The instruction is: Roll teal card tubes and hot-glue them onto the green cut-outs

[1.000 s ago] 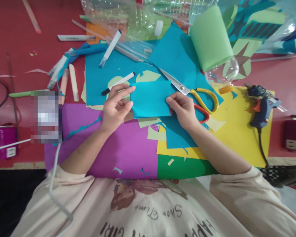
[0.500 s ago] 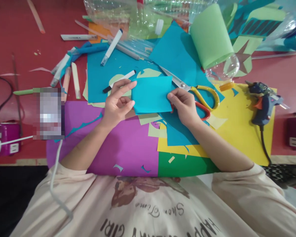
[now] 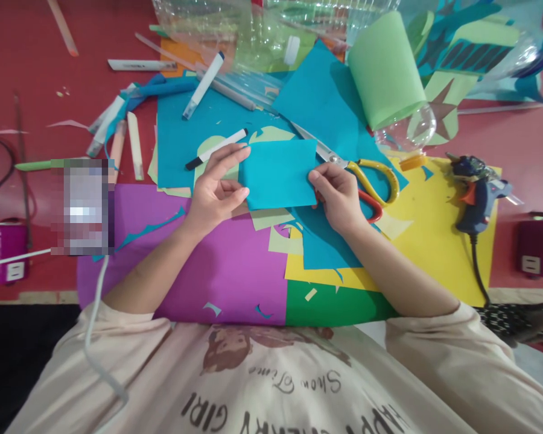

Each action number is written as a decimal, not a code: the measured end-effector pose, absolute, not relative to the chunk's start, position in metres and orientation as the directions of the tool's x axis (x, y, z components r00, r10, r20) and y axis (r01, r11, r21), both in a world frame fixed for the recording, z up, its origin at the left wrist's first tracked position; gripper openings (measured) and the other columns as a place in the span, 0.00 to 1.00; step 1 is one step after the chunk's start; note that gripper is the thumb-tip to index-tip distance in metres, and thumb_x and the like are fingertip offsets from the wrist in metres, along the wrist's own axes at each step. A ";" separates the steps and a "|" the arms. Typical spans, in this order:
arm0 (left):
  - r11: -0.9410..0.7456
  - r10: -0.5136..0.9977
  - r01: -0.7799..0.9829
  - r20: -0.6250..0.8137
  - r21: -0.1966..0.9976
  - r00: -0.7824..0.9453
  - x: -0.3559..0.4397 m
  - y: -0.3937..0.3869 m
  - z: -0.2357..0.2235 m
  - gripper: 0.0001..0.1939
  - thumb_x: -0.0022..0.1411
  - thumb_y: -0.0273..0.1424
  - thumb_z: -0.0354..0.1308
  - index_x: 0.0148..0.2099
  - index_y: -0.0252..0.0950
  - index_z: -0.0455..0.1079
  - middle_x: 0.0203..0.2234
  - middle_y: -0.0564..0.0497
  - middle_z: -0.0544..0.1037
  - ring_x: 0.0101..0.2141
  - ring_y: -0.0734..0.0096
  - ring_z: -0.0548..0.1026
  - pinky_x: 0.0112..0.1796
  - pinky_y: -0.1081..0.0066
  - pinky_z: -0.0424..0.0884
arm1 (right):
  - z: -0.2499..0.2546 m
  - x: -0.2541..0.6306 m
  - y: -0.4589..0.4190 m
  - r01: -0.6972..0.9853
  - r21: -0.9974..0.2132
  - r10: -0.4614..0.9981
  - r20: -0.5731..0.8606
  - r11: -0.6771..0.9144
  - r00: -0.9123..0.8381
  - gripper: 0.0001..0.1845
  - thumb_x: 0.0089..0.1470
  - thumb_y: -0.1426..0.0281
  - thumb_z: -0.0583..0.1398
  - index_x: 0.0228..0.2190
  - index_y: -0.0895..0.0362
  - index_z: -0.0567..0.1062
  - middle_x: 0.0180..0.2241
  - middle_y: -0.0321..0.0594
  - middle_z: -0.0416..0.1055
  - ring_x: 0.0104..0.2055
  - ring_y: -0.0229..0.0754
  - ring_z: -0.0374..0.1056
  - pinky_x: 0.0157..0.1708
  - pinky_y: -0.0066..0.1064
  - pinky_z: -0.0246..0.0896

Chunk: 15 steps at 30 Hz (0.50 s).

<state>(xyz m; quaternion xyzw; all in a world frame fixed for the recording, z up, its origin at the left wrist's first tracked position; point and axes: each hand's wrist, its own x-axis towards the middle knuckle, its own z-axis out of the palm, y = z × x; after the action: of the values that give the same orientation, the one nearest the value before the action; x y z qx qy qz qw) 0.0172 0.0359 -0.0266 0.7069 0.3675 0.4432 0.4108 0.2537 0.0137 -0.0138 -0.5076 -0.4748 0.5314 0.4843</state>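
A small blue rectangle of folded paper [image 3: 280, 175] is held between my hands, above the littered sheets in the middle. Its left edge rests against the curved fingers and thumb of my left hand [image 3: 219, 187], with the fingertips at its corners. My right hand [image 3: 337, 193] pinches the opposite edge between thumb and bent fingers. Just beyond that hand lie scissors [image 3: 371, 178] with one yellow and one red handle, partly covered by the hand. A black-and-white marker [image 3: 217, 149] lies close behind my left fingers.
Purple [image 3: 235, 265], yellow [image 3: 438, 241] and blue card sheets overlap on the red table. A glue gun [image 3: 479, 202] with a cord lies at right. Behind stand a green paper-wrapped bottle [image 3: 384, 72] and clear plastic bottles. A blurred-out device [image 3: 85, 208] with a white cable is at left.
The view has shifted slightly, so the table things sit a little further left. Both hands keep the blue paper in nearly the same pose.
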 end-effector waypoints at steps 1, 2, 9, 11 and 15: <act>-0.381 0.888 0.164 0.312 0.910 0.337 0.018 0.035 -0.026 0.29 0.55 0.46 0.63 0.59 0.56 0.64 0.59 0.50 0.64 0.51 0.54 0.74 0.32 0.70 0.80 | -0.014 0.254 0.014 -0.028 -0.996 0.997 -0.080 -0.080 -0.009 0.22 0.45 0.48 0.64 0.22 0.54 0.69 0.14 0.27 0.57 0.14 0.30 0.53 0.13 0.25 0.51; -0.373 0.891 0.170 0.301 0.912 0.340 0.018 0.035 -0.024 0.29 0.55 0.47 0.63 0.59 0.55 0.64 0.60 0.50 0.63 0.51 0.53 0.73 0.32 0.70 0.80 | -0.014 0.254 0.014 -0.020 -0.996 0.997 -0.081 -0.081 -0.006 0.22 0.45 0.48 0.64 0.22 0.54 0.69 0.14 0.27 0.57 0.14 0.30 0.53 0.13 0.25 0.51; -0.349 0.882 0.179 0.257 0.920 0.395 0.016 0.035 -0.017 0.30 0.54 0.48 0.63 0.59 0.57 0.63 0.61 0.50 0.63 0.46 0.57 0.76 0.28 0.71 0.79 | -0.011 0.253 0.013 0.003 -0.997 0.996 -0.083 -0.082 -0.022 0.22 0.45 0.48 0.64 0.22 0.54 0.69 0.14 0.28 0.59 0.14 0.31 0.56 0.13 0.26 0.50; -0.349 0.869 0.174 0.249 0.921 0.427 0.014 0.035 -0.017 0.30 0.55 0.47 0.63 0.60 0.58 0.62 0.62 0.50 0.62 0.40 0.62 0.78 0.25 0.72 0.79 | -0.009 0.252 0.013 -0.011 -0.996 0.996 -0.089 -0.089 -0.021 0.23 0.45 0.48 0.65 0.22 0.54 0.69 0.13 0.27 0.59 0.14 0.30 0.56 0.13 0.25 0.50; -0.339 0.865 0.160 0.240 0.927 0.441 0.013 0.035 -0.017 0.31 0.56 0.45 0.63 0.61 0.59 0.60 0.64 0.50 0.58 0.29 0.75 0.78 0.22 0.75 0.77 | -0.009 0.252 0.014 -0.034 -0.995 0.995 -0.096 -0.097 -0.019 0.23 0.44 0.49 0.65 0.21 0.55 0.68 0.13 0.28 0.60 0.14 0.30 0.56 0.13 0.25 0.50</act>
<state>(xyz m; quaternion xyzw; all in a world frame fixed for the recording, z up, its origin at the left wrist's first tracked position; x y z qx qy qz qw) 0.0128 0.0351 -0.0173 0.7191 0.3563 0.3905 0.4511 0.2516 0.0140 -0.0086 -0.5102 -0.4709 0.5367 0.4796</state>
